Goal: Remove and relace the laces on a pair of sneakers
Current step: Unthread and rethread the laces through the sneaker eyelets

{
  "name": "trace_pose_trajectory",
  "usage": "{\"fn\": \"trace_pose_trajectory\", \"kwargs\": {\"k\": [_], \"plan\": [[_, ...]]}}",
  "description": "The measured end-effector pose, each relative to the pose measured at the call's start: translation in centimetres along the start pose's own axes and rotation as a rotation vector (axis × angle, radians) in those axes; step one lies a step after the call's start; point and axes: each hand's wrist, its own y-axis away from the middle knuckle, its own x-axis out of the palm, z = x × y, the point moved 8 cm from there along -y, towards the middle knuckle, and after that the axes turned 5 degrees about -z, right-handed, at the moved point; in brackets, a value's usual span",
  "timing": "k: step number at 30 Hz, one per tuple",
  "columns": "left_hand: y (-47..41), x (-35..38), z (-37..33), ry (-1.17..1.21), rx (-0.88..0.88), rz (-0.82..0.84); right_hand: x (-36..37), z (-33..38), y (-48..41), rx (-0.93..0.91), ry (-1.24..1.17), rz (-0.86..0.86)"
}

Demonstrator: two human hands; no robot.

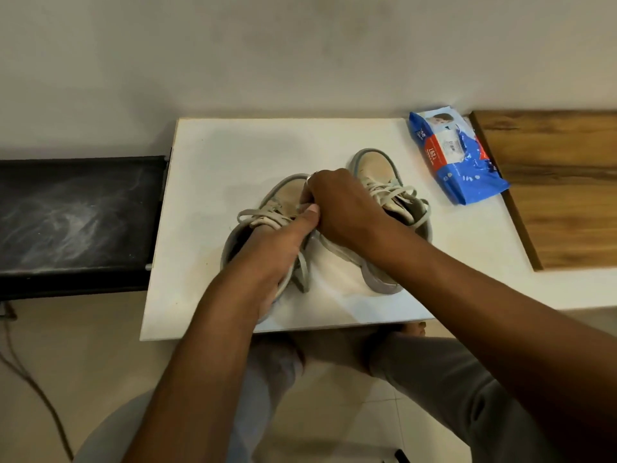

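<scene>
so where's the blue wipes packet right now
In the head view the blue packet lies at the far right corner of the white board, just right of the right-hand sneaker, its edge reaching the wooden top.

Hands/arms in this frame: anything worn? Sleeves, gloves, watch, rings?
Both arms are bare as far as the frame shows: no sleeves, gloves, watch or bracelets in view. The left hand has a short, unpainted thumbnail. A pale band over a finger of the right hand may be a ring or just a lace; I cannot tell which.
</scene>
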Motion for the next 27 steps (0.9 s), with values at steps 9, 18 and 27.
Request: {"fn": "trace_pose_trajectory", "kwargs": {"k": [9, 18, 27], "plan": [[1.5, -0.4, -0.7, -0.665, 0.262, -0.174, 0.2, -0.3, -0.2, 0.038, -0.051, -0.003], [0.6, -0.9, -1.5, -0.615, 0.289, -0.31, -1.1, -0.1, 0.4, 0.068, -0.125, -0.019], [-0.4, -3.2, -1.5, 0.243, 0.079, 0.096, -3.5, 0.6, 1.0, -0.023, -0.246, -0.123]]}}
